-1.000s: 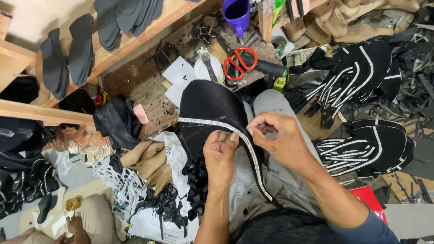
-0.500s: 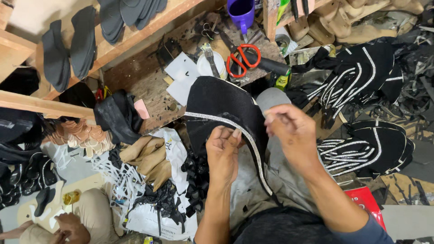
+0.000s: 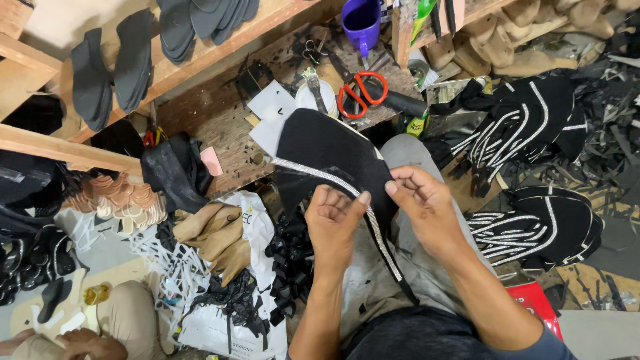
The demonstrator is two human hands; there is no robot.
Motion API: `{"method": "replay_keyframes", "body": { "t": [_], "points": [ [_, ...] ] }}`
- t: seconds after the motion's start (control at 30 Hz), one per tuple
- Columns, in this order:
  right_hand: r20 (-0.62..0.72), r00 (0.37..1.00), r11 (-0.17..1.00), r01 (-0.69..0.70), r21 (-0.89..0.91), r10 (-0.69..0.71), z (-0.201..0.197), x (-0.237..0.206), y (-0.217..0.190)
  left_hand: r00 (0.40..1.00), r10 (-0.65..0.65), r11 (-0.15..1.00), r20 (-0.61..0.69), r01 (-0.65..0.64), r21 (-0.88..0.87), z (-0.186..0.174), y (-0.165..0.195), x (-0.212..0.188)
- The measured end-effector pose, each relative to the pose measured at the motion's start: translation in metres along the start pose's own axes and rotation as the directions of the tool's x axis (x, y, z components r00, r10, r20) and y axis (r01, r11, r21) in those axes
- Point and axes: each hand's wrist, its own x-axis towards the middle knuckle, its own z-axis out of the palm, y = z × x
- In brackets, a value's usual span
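Single head-worn camera, looking steeply down from close range at the lap, both forearms and the cluttered workbench point(image 3: 220, 127) beyond. No second view.

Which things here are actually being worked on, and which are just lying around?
In hand:
black shoe upper
rhinestone strip, pinched by left hand and right hand

Lying about:
red-handled scissors
purple cup
dark insoles on the shelf
stacks of finished trimmed uppers

Red scissors point(image 3: 360, 93), purple cup point(image 3: 362, 20), grey insoles point(image 3: 110, 70).
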Motion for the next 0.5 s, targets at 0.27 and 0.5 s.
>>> {"method": "replay_keyframes", "body": {
  "t": [0.27,0.5],
  "points": [
    [0.083,0.993,0.996,-0.090,0.029,0.087,0.017,-0.004,-0.001,0.973,-0.096,0.982,-0.210,0.128,0.142,-0.010,-0.004,-0.001],
    [0.049,0.994,0.854,0.110,-0.509,-0.099,0.013,-0.008,0.025,0.969,-0.057,0.977,-0.242,0.104,0.188,-0.062,-0.013,-0.006]
  ]
}}
